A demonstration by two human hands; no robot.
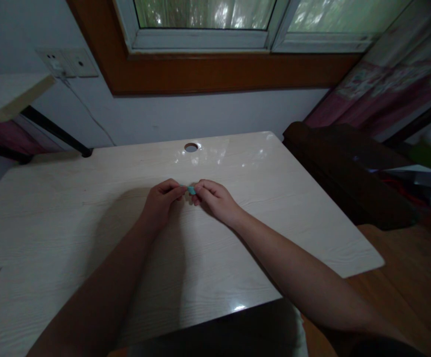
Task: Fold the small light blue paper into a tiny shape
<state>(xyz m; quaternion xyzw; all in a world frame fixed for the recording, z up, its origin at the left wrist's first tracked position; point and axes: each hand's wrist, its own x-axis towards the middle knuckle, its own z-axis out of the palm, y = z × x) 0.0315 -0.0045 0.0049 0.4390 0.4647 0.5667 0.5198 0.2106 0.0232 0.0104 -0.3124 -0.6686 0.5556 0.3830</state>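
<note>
Both my hands meet near the middle of a pale wood-grain desk (70,223). Between their fingertips sits a small teal object (190,189), too small to name. My left hand (161,201) is curled, with thumb and forefinger pinched on the object's left end. My right hand (213,198) is curled too, its fingertips pinched on the right end. Both forearms rest low over the desk.
A round cable hole (190,147) lies at the desk's back edge. Behind it are a white wall, a wall socket (69,62) with a cord, and a window. A dark chair or sofa (349,168) stands at the right, with a pale shelf (7,94) at the left.
</note>
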